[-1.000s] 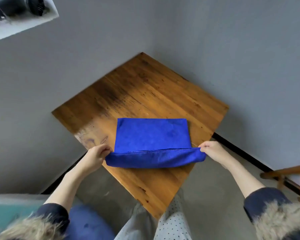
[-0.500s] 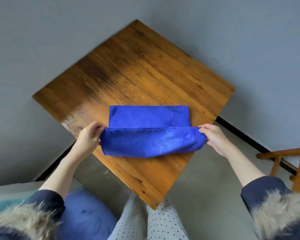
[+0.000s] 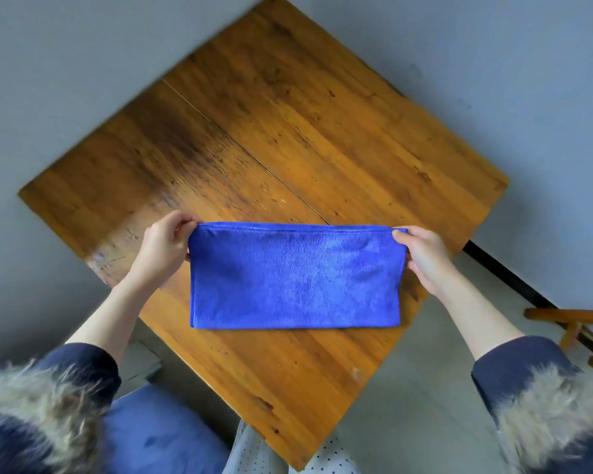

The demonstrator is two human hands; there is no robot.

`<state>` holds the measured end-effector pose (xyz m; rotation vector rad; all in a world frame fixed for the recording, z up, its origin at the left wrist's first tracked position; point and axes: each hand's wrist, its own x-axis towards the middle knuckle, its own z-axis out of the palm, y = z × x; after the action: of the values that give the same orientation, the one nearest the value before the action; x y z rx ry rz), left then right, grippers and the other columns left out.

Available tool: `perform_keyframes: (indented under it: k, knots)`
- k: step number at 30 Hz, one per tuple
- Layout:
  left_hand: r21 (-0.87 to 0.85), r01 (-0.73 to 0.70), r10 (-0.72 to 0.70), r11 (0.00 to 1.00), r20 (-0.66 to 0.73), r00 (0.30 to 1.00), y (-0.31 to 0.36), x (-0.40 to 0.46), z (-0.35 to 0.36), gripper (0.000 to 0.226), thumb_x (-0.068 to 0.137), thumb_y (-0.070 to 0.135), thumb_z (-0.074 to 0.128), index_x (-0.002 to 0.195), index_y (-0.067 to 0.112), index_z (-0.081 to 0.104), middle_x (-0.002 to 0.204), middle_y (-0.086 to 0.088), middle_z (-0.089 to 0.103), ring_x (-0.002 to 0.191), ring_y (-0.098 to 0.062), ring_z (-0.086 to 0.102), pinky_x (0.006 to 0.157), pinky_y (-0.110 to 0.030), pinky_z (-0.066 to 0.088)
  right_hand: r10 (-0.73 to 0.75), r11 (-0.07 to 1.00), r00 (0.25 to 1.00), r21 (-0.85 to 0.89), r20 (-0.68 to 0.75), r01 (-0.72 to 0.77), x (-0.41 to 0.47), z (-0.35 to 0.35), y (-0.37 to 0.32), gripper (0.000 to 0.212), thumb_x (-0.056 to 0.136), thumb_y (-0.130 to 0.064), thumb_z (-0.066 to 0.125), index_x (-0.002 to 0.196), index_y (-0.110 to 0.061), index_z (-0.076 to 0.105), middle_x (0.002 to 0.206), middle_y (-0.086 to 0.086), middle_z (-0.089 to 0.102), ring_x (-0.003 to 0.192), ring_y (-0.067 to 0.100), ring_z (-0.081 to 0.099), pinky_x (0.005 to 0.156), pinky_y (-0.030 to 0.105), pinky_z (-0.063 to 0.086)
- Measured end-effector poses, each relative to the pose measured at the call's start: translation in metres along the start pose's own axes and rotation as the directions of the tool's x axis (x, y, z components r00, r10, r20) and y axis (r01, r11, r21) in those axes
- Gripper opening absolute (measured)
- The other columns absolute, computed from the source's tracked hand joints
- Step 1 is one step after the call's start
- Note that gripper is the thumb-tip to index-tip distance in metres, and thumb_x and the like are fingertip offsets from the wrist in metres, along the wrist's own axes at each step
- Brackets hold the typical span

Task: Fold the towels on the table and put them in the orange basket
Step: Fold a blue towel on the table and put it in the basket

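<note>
Your left hand [image 3: 163, 246] and right hand [image 3: 421, 256] reach forward, arms bare to the elbows, each pinching 1 far corner of the towel [image 3: 295, 278].

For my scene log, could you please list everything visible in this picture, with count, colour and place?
towel: one, blue, folded, flat on the table's near half
table: one, brown wood, centre
wooden furniture: one piece, brown, right edge, partly cut off
blue cushion-like item: one, bottom left, unclear what it is
basket: none in view
left hand: pinches the towel's far left corner
right hand: pinches the towel's far right corner
sleeves: two, dark blue, fur-trimmed
</note>
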<state>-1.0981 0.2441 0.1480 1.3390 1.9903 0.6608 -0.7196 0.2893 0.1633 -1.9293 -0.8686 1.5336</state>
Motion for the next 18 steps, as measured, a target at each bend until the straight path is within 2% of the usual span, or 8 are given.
perform_keyframes:
  k: [3,6,9,11,13,15,17,18]
  knots:
    - [0.046,0.023,-0.024,0.999,0.025,0.999,-0.006,0.013,0.009,0.02,0.094,0.008,0.044,0.086,0.019,0.06,0.083,0.002,0.059,0.064,-0.015,0.061,0.058,-0.037,0.055,0.022,0.999,1.0,-0.035,-0.019,-0.022,0.019,0.005,0.004,0.018,0.092,-0.01,0.051,0.078,-0.015,0.062,0.082,0.002,0.064,0.075,0.014,0.058,0.065,0.025,0.042]
    - [0.045,0.072,-0.073,0.996,0.041,0.996,-0.012,0.023,0.017,0.021,0.093,0.009,0.045,0.085,0.019,0.061,0.081,0.002,0.061,0.067,-0.025,0.06,0.066,-0.043,0.055,0.044,0.994,0.998,-0.096,-0.036,-0.047,0.035,0.009,0.008,0.018,0.091,-0.013,0.053,0.077,-0.016,0.064,0.081,0.002,0.065,0.075,0.015,0.059,0.064,0.026,0.042]
    - [0.077,0.064,-0.066,0.995,0.019,0.998,-0.015,0.03,0.024,0.021,0.093,0.011,0.046,0.085,0.023,0.061,0.086,-0.001,0.063,0.077,-0.024,0.057,0.07,-0.037,0.049,0.055,0.991,0.997,-0.12,-0.06,-0.062,0.048,0.011,0.01,0.019,0.09,-0.013,0.054,0.075,-0.018,0.064,0.081,0.001,0.065,0.077,0.016,0.058,0.062,0.025,0.042]
    - [0.106,0.06,-0.06,0.993,-0.005,0.998,-0.016,0.031,0.028,0.019,0.093,0.014,0.047,0.086,0.024,0.061,0.088,-0.002,0.064,0.081,-0.021,0.056,0.071,-0.032,0.042,0.06,0.988,0.994,-0.137,-0.087,-0.071,0.056,0.013,0.014,0.019,0.089,-0.012,0.054,0.075,-0.019,0.064,0.083,0.002,0.063,0.08,0.017,0.056,0.066,0.027,0.041]
    - [0.143,0.098,-0.094,0.985,-0.034,0.995,-0.018,0.031,0.032,0.015,0.093,0.02,0.047,0.091,0.024,0.061,0.086,-0.004,0.063,0.081,-0.027,0.056,0.07,-0.035,0.045,0.042,0.98,0.99,-0.188,-0.138,-0.067,0.061,0.018,0.017,0.014,0.088,-0.011,0.054,0.081,-0.012,0.067,0.081,0.003,0.06,0.078,0.016,0.051,0.068,0.027,0.038]
    - [0.219,0.151,-0.137,0.964,-0.08,0.987,-0.017,0.029,0.034,0.014,0.093,0.026,0.046,0.097,0.023,0.059,0.085,-0.003,0.06,0.083,-0.032,0.055,0.07,-0.04,0.048,-0.021,0.952,0.976,-0.303,-0.217,-0.047,0.063,0.023,0.019,0.015,0.088,-0.012,0.055,0.095,-0.006,0.067,0.083,0.003,0.062,0.079,0.016,0.053,0.069,0.027,0.04]
    - [0.277,0.156,-0.12,0.948,-0.141,0.983,-0.014,0.026,0.036,0.019,0.093,0.025,0.045,0.107,0.019,0.056,0.095,-0.01,0.057,0.089,-0.035,0.053,0.073,-0.044,0.047,-0.162,0.876,0.936,-0.482,-0.312,-0.008,0.059,0.028,0.018,0.02,0.089,-0.014,0.056,0.106,-0.007,0.062,0.099,0.009,0.064,0.097,0.023,0.055,0.082,0.03,0.041]
    - [0.305,0.115,-0.063,0.946,-0.174,0.983,-0.011,0.024,0.037,0.023,0.093,0.019,0.044,0.113,0.014,0.054,0.101,-0.016,0.055,0.093,-0.038,0.051,0.076,-0.047,0.045,-0.272,0.818,0.899,-0.575,-0.344,0.027,0.053,0.031,0.018,0.024,0.089,-0.016,0.056,0.111,-0.007,0.059,0.106,0.013,0.061,0.105,0.028,0.051,0.089,0.034,0.038]
